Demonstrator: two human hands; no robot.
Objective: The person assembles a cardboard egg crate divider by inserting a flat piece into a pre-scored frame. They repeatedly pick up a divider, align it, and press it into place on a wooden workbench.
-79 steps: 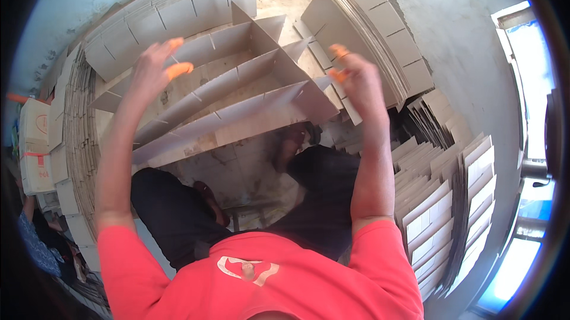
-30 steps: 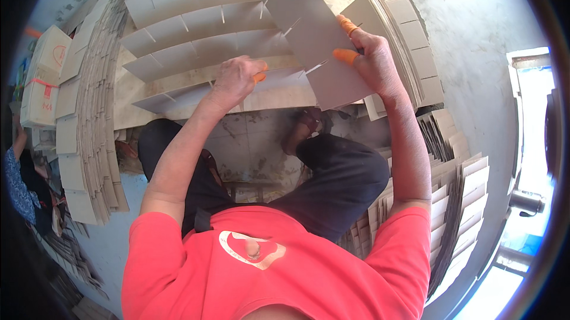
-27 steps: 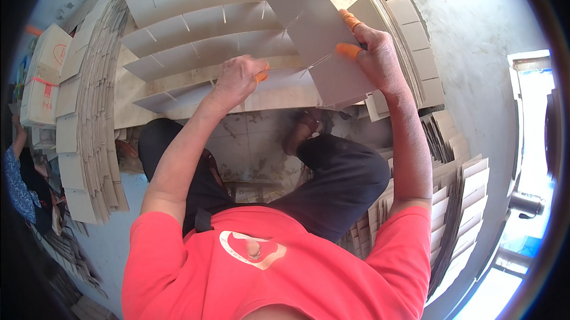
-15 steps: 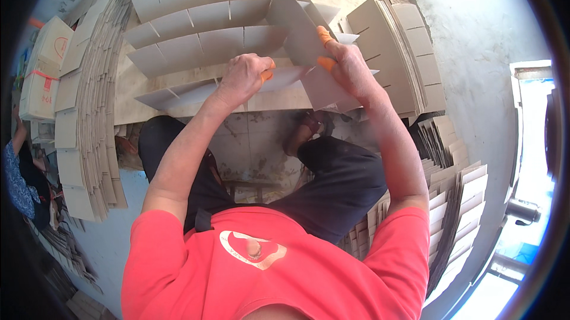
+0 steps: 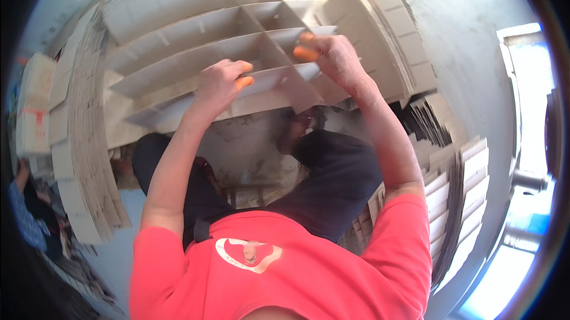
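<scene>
Thin grey cardboard strips with slots stand on edge in rows across a wooden board. A cross strip (image 5: 277, 55) stands across them toward the right, sunk among the rows. My left hand (image 5: 218, 84) hovers over the nearest strip (image 5: 261, 82), its fingers bent, with orange covers on the thumb and a fingertip. A small gap shows between those tips, and I see nothing in them. Beside the cross strip is my right hand (image 5: 339, 61), with orange-covered thumb and finger apart. Blur hides whether either hand lightly touches cardboard.
Tall stacks of slotted cardboard stand at the left (image 5: 83, 124) and right (image 5: 380, 41). More cardboard pieces (image 5: 457, 201) are piled beside my right leg. A pale box (image 5: 35, 100) sits far left, near another person's patterned sleeve (image 5: 27, 213). A bright window (image 5: 528, 112) is at right.
The raised cross strip has come down among the rows. My right hand's thumb and finger have come off it, moving left. My left hand has drawn back left along the near strip.
</scene>
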